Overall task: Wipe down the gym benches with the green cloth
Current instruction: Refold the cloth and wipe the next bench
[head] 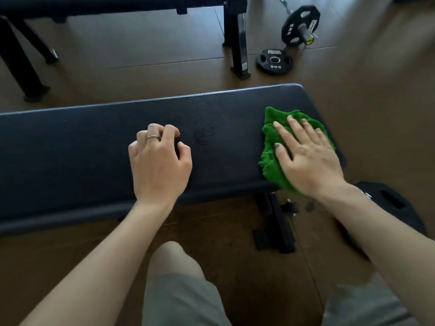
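The green cloth (277, 147) is pressed flat against the padded gym bench (94, 147) by the right hand (306, 156), whose fingers are spread and straight across the bunched fabric. The cloth lies at the right end of the bench top, close to its rounded corner. The left hand (157, 158) is rested on the pad near the middle, its fingers curled under; whether anything is pinched there cannot be told. The long axis of the bench runs left to right across the view, so nearly all of the pad is judged to lie leftward of the cloth, past the left hand. The right hand is the nearer one for that stroke. A second bench (117, 5) stands beyond, across the floor.
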